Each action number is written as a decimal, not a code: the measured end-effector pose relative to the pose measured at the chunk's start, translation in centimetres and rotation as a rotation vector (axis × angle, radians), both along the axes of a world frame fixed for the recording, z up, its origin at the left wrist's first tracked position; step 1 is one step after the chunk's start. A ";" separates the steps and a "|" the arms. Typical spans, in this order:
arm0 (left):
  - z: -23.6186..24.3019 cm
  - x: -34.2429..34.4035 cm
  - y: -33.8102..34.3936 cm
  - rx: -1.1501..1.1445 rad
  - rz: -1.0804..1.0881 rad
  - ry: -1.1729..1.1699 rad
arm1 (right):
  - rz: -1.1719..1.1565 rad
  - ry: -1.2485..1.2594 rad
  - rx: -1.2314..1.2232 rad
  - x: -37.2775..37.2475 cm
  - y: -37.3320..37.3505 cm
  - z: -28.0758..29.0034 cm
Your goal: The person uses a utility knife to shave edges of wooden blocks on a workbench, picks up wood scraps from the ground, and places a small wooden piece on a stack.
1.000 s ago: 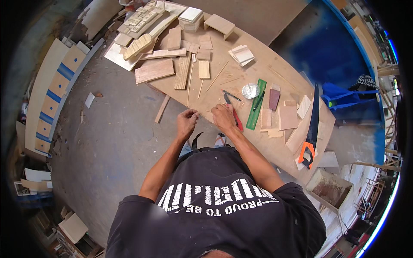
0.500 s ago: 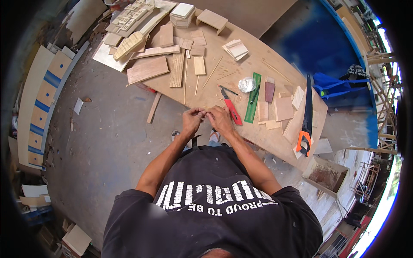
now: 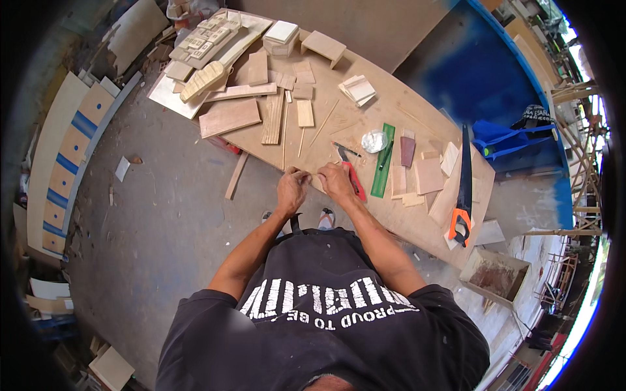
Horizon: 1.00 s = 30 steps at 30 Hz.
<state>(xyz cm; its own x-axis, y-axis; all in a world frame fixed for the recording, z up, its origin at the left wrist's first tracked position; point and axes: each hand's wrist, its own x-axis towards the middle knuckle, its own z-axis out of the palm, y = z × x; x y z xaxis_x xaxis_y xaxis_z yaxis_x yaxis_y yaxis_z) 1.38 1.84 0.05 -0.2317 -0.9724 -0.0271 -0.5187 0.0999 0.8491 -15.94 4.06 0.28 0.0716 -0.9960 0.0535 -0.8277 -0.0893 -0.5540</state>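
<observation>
So the left grip (image 3: 291,190) and right grip (image 3: 336,182) had their fingertips bunched close together at the near edge of the wooden surface (image 3: 417,223), but honestly I couldn't tell if either one had hold of anything, the fingers were just too small to make out. The red-handled cutter (image 3: 354,181) lay on the surface right beside the right grip, between it and a green ruler (image 3: 379,180), with an orange-handled handsaw (image 3: 465,182) farther right.
</observation>
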 end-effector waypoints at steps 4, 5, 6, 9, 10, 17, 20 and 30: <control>0.1 -0.4 0.2 -0.122 0.013 -0.052 | 0.002 -0.018 0.004 0.0 -0.2 0.0; 0.0 -0.5 0.2 -0.140 0.009 -0.077 | 0.002 -0.018 0.002 0.0 -0.2 0.1; -0.1 -0.5 0.1 -0.143 0.009 -0.077 | 0.006 -0.007 -0.018 0.1 -0.3 0.2; -0.1 -0.7 0.2 -0.109 0.006 -0.107 | -0.005 0.001 -0.025 0.1 -0.3 0.3; -0.1 -0.7 0.2 -0.118 0.008 -0.109 | -0.016 -0.002 -0.011 0.1 -0.4 0.2; -0.1 -0.8 0.3 -0.165 0.006 -0.129 | -0.036 -0.046 0.030 0.2 -0.4 0.0; -0.2 -0.7 0.3 -0.129 0.012 -0.127 | -0.031 -0.019 -0.004 0.4 -0.2 0.3; -2.4 0.2 1.2 -0.085 0.046 0.113 | 0.041 0.035 -0.057 0.1 0.2 -0.2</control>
